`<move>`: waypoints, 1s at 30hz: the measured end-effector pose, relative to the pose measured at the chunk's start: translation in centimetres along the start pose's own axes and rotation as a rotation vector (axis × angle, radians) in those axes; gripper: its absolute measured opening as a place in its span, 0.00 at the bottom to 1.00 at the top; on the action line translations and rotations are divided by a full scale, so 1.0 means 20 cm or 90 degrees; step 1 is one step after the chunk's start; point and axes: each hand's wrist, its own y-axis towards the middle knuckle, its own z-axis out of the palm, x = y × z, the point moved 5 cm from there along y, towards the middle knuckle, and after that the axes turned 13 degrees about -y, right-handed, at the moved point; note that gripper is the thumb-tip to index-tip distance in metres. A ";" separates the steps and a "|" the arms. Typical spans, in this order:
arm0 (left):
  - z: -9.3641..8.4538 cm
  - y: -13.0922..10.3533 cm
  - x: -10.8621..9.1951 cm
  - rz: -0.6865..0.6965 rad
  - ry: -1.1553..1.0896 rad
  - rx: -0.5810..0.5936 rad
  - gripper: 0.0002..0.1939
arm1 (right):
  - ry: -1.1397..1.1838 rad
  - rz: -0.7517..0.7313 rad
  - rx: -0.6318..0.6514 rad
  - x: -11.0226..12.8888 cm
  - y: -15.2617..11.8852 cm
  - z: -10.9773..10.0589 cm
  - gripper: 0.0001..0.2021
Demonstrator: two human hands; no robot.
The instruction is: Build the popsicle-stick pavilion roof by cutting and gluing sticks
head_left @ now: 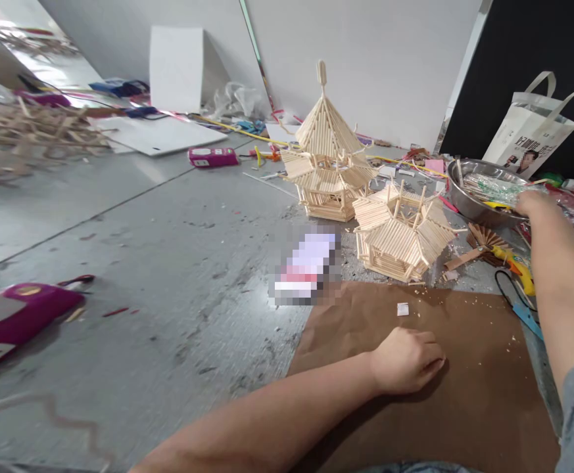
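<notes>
My left hand point(407, 360) rests in a loose fist on a sheet of brown paper point(469, 420), and nothing shows sticking out of it. A small white square point(403, 309) lies on the paper just beyond it. Out to the right, my right hand point(532, 201) is at the near right rim of a metal bowl point(478, 209), its fingers hidden. Thin wooden sticks and clear plastic wrapping point(498, 187) lie in the bowl. Beyond the paper stand a tall pagoda model point(329, 151) made of sticks and a shorter roofed stick model point(402, 230) with an open top.
A blurred-out phone point(306, 266) lies left of the models. Yellow-handled pliers point(518, 266) lie under my right forearm. A white bag point(526, 135) stands behind the bowl. Magenta devices point(25, 318) and a heap of wood strips point(25, 141) are on the left.
</notes>
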 end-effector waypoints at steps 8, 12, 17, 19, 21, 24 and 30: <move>0.00 0.00 0.00 0.001 -0.006 -0.003 0.13 | -0.053 0.041 0.057 -0.05 -0.02 -0.04 0.18; -0.01 0.00 0.00 -0.006 -0.009 -0.002 0.13 | -0.041 0.062 0.005 -0.09 -0.05 -0.13 0.18; -0.01 0.00 0.00 -0.009 -0.018 0.002 0.12 | 0.018 0.128 -0.095 -0.13 -0.12 -0.22 0.18; -0.02 0.00 0.00 -0.007 -0.018 0.002 0.12 | 0.065 0.169 -0.187 -0.15 -0.16 -0.28 0.18; -0.02 0.00 0.00 -0.005 -0.017 -0.001 0.12 | 0.102 0.168 -0.253 -0.15 -0.19 -0.33 0.20; -0.02 0.00 0.01 -0.001 -0.024 -0.009 0.12 | 0.128 0.129 -0.246 -0.14 -0.20 -0.38 0.27; -0.01 0.00 0.01 -0.004 -0.045 -0.016 0.12 | 0.158 0.159 -0.218 -0.14 -0.23 -0.50 0.22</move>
